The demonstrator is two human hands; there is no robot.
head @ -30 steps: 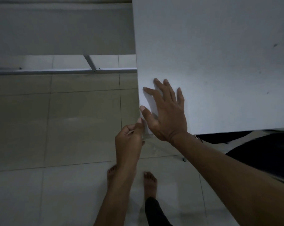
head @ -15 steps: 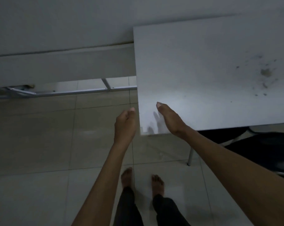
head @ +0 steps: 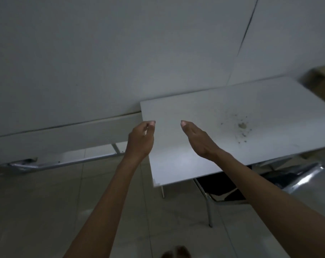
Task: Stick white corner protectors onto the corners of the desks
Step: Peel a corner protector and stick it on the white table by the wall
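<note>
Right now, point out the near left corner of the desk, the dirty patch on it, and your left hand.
Desk corner (head: 156, 183): head view, near-left tip of the white top.
Dirty patch (head: 241, 125): head view, darkest central speck.
Left hand (head: 140, 141): head view, back of the hand.

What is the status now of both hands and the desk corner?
Left hand and right hand open, holding nothing, raised over white rectangular desk. Near corner free. Nothing in the way.

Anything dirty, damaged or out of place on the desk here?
Yes: the white desk has a patch of dark specks and a smudge on its top, right of the right hand. Nothing else stands out.
</note>
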